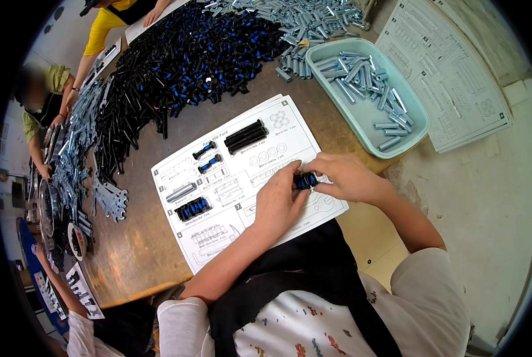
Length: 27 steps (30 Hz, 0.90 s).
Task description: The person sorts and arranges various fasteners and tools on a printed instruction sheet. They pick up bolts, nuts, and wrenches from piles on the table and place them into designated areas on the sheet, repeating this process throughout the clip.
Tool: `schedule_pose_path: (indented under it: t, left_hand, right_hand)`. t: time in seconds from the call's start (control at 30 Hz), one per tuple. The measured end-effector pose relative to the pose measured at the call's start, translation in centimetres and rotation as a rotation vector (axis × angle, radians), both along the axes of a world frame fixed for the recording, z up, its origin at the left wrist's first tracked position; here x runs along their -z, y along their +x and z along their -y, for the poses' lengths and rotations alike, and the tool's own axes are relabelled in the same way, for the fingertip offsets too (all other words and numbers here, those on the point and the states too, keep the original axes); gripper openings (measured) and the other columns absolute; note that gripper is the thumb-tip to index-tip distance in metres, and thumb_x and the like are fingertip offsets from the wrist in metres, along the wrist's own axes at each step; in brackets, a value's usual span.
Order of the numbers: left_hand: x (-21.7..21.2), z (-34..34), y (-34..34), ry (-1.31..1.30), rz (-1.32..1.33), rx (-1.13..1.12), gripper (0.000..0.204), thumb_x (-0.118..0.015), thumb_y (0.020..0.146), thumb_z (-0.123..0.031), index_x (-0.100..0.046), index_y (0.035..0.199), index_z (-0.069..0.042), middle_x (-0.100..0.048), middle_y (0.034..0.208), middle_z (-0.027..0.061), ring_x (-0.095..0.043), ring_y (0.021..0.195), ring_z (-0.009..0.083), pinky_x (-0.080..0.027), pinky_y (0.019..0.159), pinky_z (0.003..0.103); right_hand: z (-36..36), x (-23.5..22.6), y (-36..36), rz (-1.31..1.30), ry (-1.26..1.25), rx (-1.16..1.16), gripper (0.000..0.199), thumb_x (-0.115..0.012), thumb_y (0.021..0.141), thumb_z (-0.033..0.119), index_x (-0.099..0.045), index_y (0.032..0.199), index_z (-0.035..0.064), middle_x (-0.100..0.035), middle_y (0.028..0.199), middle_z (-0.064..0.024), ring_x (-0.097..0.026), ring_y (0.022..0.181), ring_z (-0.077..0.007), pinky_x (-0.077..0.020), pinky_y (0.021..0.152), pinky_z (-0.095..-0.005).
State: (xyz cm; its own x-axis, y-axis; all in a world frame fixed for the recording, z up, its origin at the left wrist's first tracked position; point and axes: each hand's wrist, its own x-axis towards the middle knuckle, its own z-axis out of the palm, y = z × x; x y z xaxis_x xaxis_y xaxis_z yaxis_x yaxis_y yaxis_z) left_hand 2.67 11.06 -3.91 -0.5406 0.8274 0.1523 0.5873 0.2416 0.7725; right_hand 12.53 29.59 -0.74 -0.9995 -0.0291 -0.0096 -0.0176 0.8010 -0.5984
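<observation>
Over paper (pixel 295 141), left hand (pixel 278 200), right hand (pixel 347 177), curled around bolts (pixel 305 181)

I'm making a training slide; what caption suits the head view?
Left hand and right hand hold bolts over a sheet, near a tub.

Over the near right part of the printed sheet (pixel 301 140), my left hand (pixel 278 197) and right hand (pixel 348 178) face each other closely, fingers pinched, forearms bare.

bolts (pixel 305 181): partly behind fingers (pixel 319 164) | sheet (pixel 306 144): partly behind left forearm (pixel 233 259) | silver pile (pixel 319 21): cropped above
</observation>
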Motion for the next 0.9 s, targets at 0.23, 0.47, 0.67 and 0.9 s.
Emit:
schedule_pose_path:
  t: [0.23,0.47,0.67,0.9]
  left_hand:
    - [0.2,-0.2,0.5,-0.009,0.056,-0.023,0.057,-0.073,0.079,-0.009,-0.049,0.130,-0.003,-0.065,0.103,0.0148,-0.065,0.086,0.0303,-0.053,0.073,0.041]
    - [0.7,-0.1,0.7,0.005,-0.011,-0.018,0.060,-0.075,0.078,-0.007,-0.050,0.132,-0.001,-0.067,0.099,0.0131,-0.064,0.078,0.0260,-0.053,0.071,0.037]
    - [-1.0,0.4,0.1,-0.019,0.109,0.019,0.067,-0.077,0.077,-0.009,-0.046,0.135,0.000,-0.058,0.121,0.0187,-0.066,0.084,0.0243,-0.056,0.073,0.035]
    - [-1.7,3.0,-2.1,0.189,0.173,-0.122,0.059,-0.072,0.080,-0.002,-0.049,0.135,-0.004,-0.045,0.142,0.0190,-0.064,0.091,0.0189,-0.057,0.072,0.028]
  right_hand:
    - [-0.4,0.4,-0.2,0.022,-0.041,-0.018,0.032,-0.072,0.081,0.021,-0.065,0.109,0.0074,-0.064,0.098,-0.0103,-0.064,0.093,-0.0325,-0.0498,0.078,-0.0425]
    - [-0.3,0.6,0.2,0.016,0.002,-0.016,0.033,-0.074,0.079,0.021,-0.066,0.109,0.0086,-0.064,0.097,-0.0096,-0.064,0.092,-0.0321,-0.0503,0.077,-0.0414]
    - [-1.6,-2.4,-1.7,0.156,-0.142,0.076,0.046,-0.074,0.077,0.018,-0.061,0.120,0.0078,-0.067,0.095,-0.0097,-0.065,0.079,-0.0251,-0.0515,0.071,-0.0363]
    - [-7.0,0.2,-13.4,-0.311,0.268,0.323,0.031,-0.064,0.084,0.019,-0.066,0.111,0.0062,-0.070,0.094,-0.0182,-0.068,0.086,-0.0358,-0.0528,0.074,-0.0459]
